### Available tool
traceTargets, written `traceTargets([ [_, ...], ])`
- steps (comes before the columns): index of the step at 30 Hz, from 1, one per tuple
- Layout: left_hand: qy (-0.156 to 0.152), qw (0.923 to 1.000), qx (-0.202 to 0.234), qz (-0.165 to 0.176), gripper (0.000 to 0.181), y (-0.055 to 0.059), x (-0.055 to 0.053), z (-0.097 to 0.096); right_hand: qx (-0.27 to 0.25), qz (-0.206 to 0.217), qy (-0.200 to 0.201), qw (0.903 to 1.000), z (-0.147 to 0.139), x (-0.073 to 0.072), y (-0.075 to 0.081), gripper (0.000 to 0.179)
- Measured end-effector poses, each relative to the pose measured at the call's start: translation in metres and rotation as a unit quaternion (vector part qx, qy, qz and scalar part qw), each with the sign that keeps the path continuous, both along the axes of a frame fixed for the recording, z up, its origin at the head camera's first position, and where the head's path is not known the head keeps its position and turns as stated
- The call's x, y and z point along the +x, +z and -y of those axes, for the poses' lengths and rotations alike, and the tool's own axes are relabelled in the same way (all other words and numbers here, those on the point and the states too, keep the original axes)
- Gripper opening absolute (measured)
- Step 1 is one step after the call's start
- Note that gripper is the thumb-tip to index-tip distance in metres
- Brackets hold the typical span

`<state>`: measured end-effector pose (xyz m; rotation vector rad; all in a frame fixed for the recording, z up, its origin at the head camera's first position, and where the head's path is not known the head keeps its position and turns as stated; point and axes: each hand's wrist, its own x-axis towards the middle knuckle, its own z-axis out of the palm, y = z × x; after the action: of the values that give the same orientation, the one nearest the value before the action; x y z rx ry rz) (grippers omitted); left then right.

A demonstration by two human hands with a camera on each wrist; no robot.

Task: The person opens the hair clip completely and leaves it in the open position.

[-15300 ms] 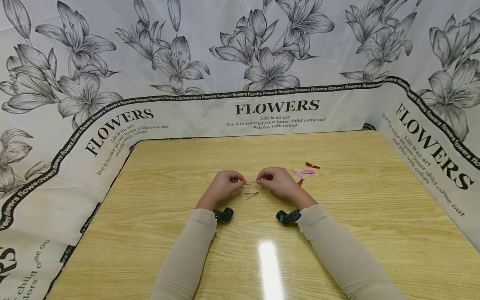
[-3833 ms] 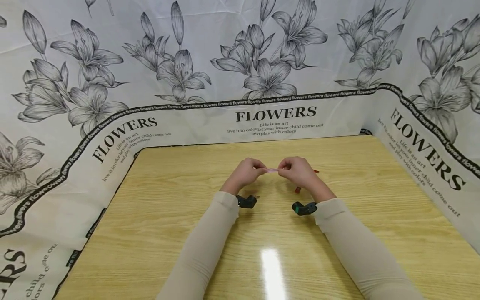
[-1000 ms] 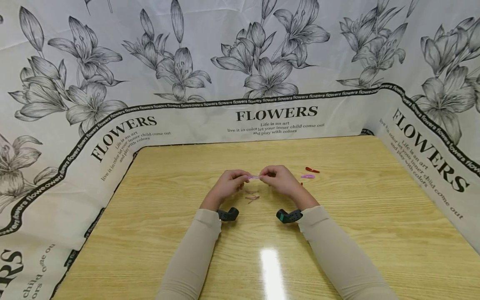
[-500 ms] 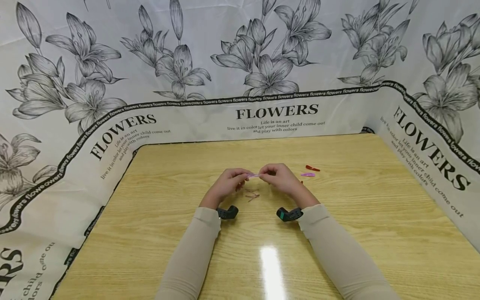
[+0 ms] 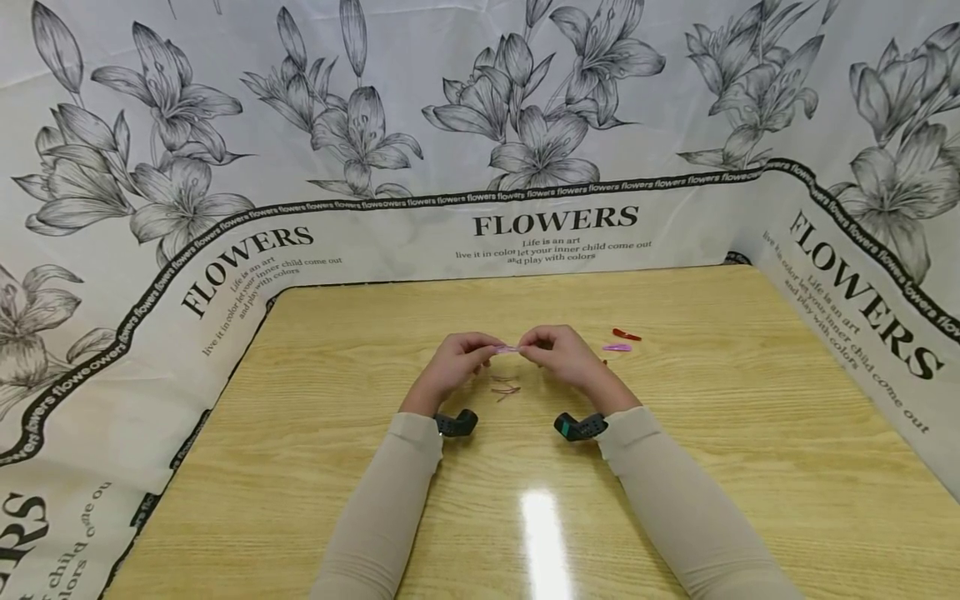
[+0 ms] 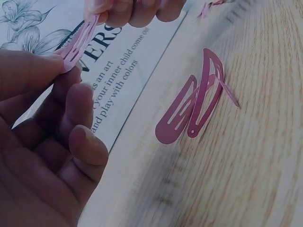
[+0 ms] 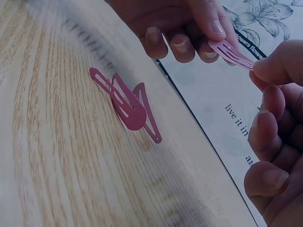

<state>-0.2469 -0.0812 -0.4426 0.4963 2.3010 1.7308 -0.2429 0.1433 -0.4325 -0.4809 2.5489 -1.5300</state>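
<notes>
The table (image 5: pixel 262 450) looked like glossy wood; smooth, metal-looking hair clips (image 6: pixel 165 134) lay on it, and creased, fabric-like sheeting (image 5: pixel 397 242) hung behind it.

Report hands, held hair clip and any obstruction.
Left hand and right hand pinching opposite ends of pink hair clip. Clip raised off table. Loose clips overlapping on table below; nothing visible in the way.

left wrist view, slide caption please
Left hand and right hand pinch a pink clip while darker clips lie on the table.
</notes>
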Motion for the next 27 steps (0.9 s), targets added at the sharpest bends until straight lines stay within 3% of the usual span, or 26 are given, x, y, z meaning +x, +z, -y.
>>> traceTargets([
  [19, 0.018, 0.9991, -0.037, 0.014, 0.020, -0.0031, -0.0030, -0.0008, 0.007, -0.005, -0.007, 0.9999, -0.0012, -0.0013, -0.0013, 0.023],
  [27, 0.004, 0.9999, -0.010, -0.001, 0.027, -0.0012, 0.0000, -0.0034, -0.003, -0.003, -0.008, 1.0000, -0.0003, 0.0022, 0.0033, 0.019],
])
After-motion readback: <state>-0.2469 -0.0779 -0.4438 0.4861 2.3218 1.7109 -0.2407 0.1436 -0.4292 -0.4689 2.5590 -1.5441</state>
